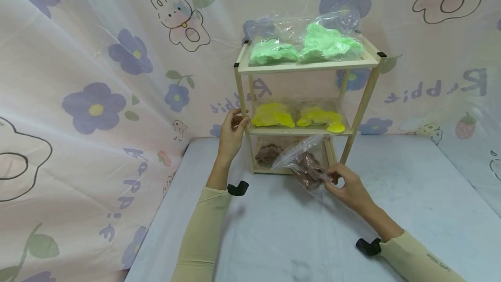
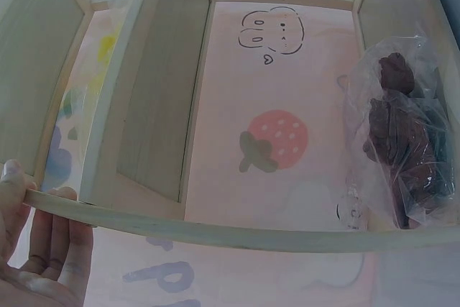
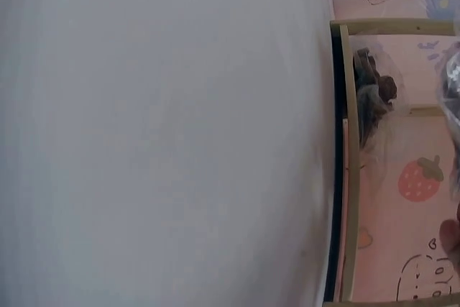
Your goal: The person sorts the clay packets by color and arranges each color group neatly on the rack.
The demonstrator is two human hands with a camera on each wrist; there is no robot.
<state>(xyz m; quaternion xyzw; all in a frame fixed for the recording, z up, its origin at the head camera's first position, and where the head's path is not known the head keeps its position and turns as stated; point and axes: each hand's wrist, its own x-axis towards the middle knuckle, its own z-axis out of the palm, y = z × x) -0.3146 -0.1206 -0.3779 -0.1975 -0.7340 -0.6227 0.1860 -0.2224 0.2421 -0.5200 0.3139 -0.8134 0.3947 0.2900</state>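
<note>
A wooden three-tier shelf rack (image 1: pixel 307 131) stands on the table. My left hand (image 1: pixel 232 136) holds its left front post, level with the middle tier; the left wrist view shows the fingers (image 2: pixel 61 249) around that post. My right hand (image 1: pixel 348 186) pinches the lower right edge of a clear zip bag (image 1: pixel 307 171) with brown, clay-like lumps inside. This bag hangs tilted in front of the bottom tier. A second bag of brown lumps (image 1: pixel 268 155) lies on the bottom tier at the left. Only a little of the right hand (image 3: pixel 450 239) shows in the right wrist view.
Clear bags with light green, clay-like stuff (image 1: pixel 330 42) lie on the top tier. Bags of yellow stuff (image 1: pixel 274 115) lie on the middle one. A white-covered table (image 1: pixel 274 238) extends in front, and a patterned curtain (image 1: pixel 98 151) hangs behind and at the left.
</note>
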